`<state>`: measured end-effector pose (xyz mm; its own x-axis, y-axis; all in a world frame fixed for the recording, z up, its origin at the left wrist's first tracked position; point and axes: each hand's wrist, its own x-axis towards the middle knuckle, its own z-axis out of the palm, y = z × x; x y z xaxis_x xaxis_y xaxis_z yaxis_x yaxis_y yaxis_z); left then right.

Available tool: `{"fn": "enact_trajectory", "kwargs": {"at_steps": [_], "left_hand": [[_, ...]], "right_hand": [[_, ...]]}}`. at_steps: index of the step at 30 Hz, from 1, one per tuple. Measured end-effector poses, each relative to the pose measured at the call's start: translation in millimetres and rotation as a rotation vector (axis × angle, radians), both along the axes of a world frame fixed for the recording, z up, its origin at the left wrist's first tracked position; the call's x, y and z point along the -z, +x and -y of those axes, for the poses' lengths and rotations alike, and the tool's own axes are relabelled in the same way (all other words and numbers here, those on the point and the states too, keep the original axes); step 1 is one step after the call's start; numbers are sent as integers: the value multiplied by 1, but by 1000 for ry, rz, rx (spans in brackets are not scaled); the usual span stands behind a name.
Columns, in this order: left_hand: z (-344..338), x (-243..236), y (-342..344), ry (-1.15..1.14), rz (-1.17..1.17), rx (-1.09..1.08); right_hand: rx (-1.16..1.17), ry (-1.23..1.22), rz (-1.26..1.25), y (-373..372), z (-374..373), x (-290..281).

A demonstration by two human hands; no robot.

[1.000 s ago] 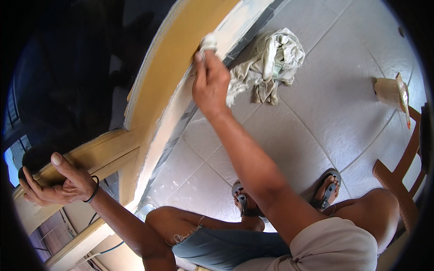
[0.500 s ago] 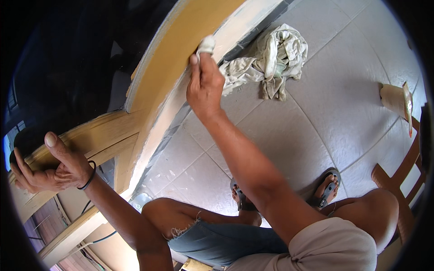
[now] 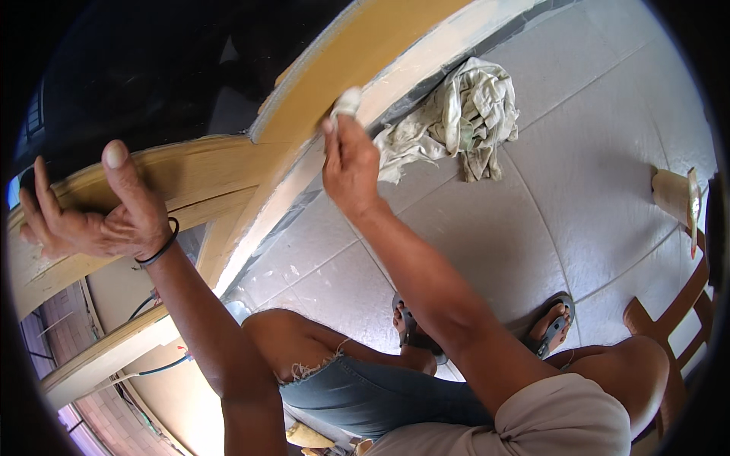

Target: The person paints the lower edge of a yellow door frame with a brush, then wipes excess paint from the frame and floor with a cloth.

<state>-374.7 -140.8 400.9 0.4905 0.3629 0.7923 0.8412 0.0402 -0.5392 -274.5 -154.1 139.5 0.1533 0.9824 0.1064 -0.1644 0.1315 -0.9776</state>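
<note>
On the grey tiled floor (image 3: 494,251) sits a beige cylindrical tub (image 3: 669,195), contents hidden, while the right hand (image 3: 353,166) pinches a wadded white cloth (image 3: 348,101) at curved yellow wood (image 3: 376,49), the left hand (image 3: 99,219) splayed, empty.

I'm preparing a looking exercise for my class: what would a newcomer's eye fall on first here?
Probably the right hand near the centre, its fingers pinching a small white wad at the edge of the yellow-brown wooden frame. Next, the pale crumpled cloth on the grey tiled floor, to that hand's right. Then the left hand, spread open at far left, a black band round its wrist.
</note>
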Motion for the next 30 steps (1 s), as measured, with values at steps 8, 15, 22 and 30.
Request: {"fn": "enact_trajectory", "kwargs": {"at_steps": [8, 15, 22, 30], "left_hand": [[36, -10, -29, -304, -161, 63], [175, 80, -28, -831, 867, 146], [276, 211, -28, -912, 2064, 427], [281, 210, 12, -290, 2431, 811]], "right_hand": [[-807, -251, -420, 39, 72, 10], [-1159, -598, -943, 68, 68, -43], [-1070, 209, 48, 54, 142, -40], [-853, 550, 458, 51, 129, -68]]}}
